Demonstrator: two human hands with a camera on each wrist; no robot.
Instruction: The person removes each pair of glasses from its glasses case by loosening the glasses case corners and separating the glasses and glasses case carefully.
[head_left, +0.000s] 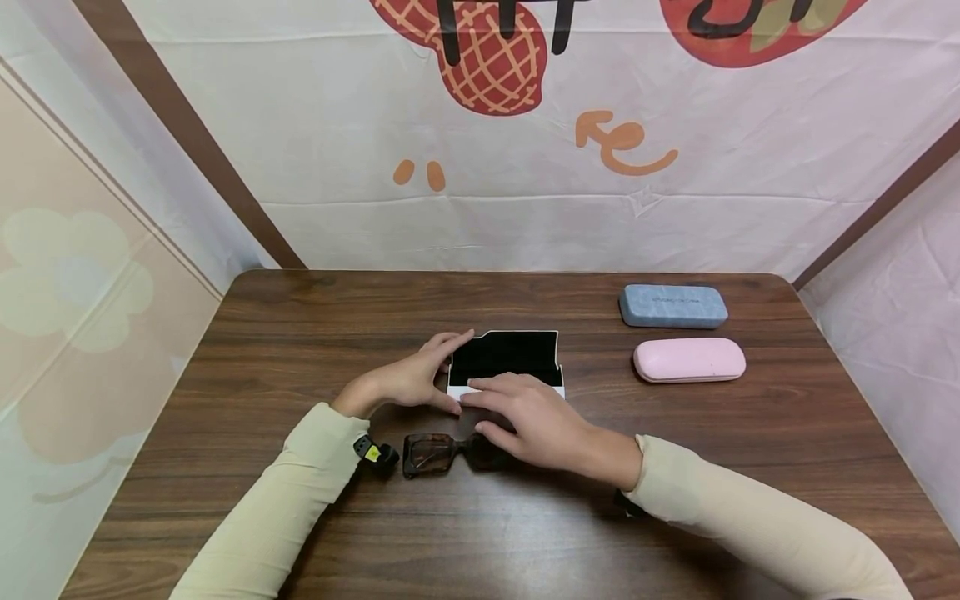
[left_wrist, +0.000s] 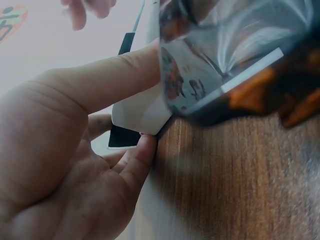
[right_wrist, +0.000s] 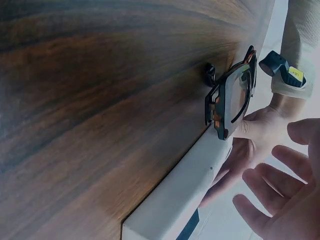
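An open white glasses case (head_left: 553, 391) with black lining sits mid-table, its lid raised at the back. My left hand (head_left: 408, 379) holds its left end, thumb at the front and fingers round the end and behind. In the left wrist view the white end of the case (left_wrist: 142, 107) shows between thumb and fingers. Tortoiseshell sunglasses (head_left: 430, 455) lie just in front of the case, partly covered by my right hand (head_left: 536, 421). That hand is over the case's front edge, its fingers loosely spread and holding nothing, as the right wrist view shows.
Toward the right back of the table (head_left: 315, 317) stand a blue glasses case (head_left: 672, 307) and, in front of it, a pink glasses case (head_left: 690, 360), both closed. A printed cloth (head_left: 525, 225) hangs behind the table.
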